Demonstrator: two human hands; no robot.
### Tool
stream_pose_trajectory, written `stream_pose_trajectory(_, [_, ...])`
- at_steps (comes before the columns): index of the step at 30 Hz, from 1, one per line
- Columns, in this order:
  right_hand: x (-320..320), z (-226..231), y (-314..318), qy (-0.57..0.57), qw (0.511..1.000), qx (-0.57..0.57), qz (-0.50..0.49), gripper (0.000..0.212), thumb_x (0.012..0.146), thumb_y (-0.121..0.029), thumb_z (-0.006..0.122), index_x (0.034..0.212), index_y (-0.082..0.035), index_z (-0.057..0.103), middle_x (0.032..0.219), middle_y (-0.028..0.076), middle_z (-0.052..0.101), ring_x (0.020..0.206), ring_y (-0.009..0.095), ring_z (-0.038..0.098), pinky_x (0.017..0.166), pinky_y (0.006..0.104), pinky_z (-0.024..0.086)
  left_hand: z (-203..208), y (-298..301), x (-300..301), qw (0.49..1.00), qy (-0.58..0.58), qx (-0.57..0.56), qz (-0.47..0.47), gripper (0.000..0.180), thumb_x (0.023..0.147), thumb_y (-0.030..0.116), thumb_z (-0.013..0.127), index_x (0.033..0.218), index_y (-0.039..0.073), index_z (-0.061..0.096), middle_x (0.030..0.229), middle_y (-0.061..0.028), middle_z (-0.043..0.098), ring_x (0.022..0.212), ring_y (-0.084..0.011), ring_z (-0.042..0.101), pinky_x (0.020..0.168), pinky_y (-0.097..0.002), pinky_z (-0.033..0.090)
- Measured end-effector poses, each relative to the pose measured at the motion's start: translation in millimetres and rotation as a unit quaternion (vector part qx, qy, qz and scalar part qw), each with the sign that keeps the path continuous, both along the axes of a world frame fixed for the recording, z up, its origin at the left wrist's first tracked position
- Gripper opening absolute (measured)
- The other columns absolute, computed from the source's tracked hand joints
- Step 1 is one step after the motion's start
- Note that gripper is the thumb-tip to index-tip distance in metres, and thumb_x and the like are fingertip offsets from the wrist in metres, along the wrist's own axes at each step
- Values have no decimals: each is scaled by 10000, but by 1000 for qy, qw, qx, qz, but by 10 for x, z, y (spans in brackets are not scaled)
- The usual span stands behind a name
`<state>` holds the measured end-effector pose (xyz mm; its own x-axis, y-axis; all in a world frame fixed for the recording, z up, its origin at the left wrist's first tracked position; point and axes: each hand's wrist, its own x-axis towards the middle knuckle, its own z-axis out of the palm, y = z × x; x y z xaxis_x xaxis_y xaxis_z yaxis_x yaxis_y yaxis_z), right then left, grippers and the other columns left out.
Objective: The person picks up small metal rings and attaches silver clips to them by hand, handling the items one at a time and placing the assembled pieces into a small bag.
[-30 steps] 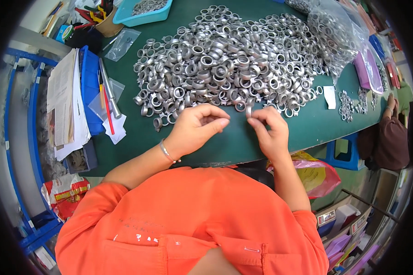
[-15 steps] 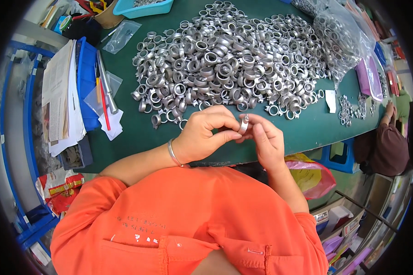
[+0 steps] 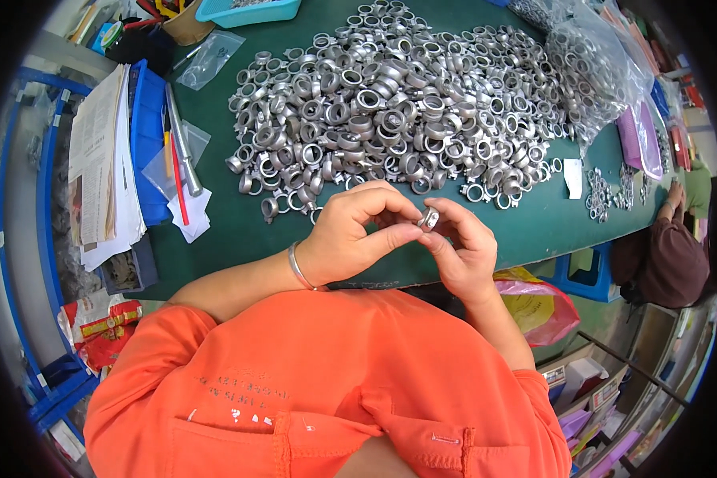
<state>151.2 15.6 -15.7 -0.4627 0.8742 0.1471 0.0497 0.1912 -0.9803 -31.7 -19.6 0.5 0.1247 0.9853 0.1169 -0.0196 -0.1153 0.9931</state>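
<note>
Between the fingertips of both hands is a small silver metal ring (image 3: 429,219) with a lug on its side. My left hand (image 3: 362,227) pinches it from the left, thumb and forefinger closed on its edge; a bangle circles that wrist. On the other side, my right hand (image 3: 464,248) grips it with thumb and fingers. The ring is held above the table's near edge, its lug side turned upward. Just beyond my hands lies a large heap of similar metal rings (image 3: 358,123) on the green table (image 3: 534,231).
A clear bag of rings (image 3: 593,64) stands at the back right, near a white slip (image 3: 573,178) and small linked metal parts (image 3: 599,195). At left are a blue tray (image 3: 145,143), papers (image 3: 99,175), a metal rod (image 3: 185,151) and a red pen (image 3: 180,183). Another person (image 3: 673,259) sits at far right.
The ring has been turned between my fingers, its lug side now facing up. My right thumb and fingers have closed in on it; my left hand has barely moved.
</note>
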Motion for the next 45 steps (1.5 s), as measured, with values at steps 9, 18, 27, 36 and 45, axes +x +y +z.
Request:
stream_pose_trajectory(9, [-84,122,-33,-69,944,313,-81,277,588,32,749,824,-3,608,697,73,596,578,211,549,511,285,435,-39,27,-11,971,-139,-193,-10,153,875,60,537,987,-31,588,938,-88,593,816,-131,583,691,-247,496])
stream_pose_trajectory(18, [217,-156,243,-317,879,304,-186,109,711,-36,651,795,-26,582,767,97,558,666,285,535,587,358,437,-115,19,15,872,-301,-378,-75,194,914,186,477,950,11,553,764,-27,515,636,-89,481,486,-214,380])
stream_pose_trajectory(27, [66,26,79,-173,946,266,-61,165,668,11,694,805,-17,608,751,92,540,647,234,532,565,312,437,-21,48,105,947,-148,-286,-12,158,812,68,637,942,-8,589,752,-9,550,621,-33,473,482,-167,369])
stream_pose_trajectory(36, [39,31,-42,60,993,-94,-39,162,786,6,634,934,18,569,801,83,594,672,132,553,604,237,450,-144,12,-20,996,58,39,52,128,780,30,646,908,24,648,855,-71,610,761,-137,572,665,-224,453])
stream_pose_trajectory(45, [-81,51,15,-84,948,304,-32,203,661,62,678,835,0,593,798,111,603,664,236,583,579,293,474,-46,37,-6,967,-134,-216,26,271,767,55,680,1012,0,579,835,-34,603,679,-52,540,575,-173,434])
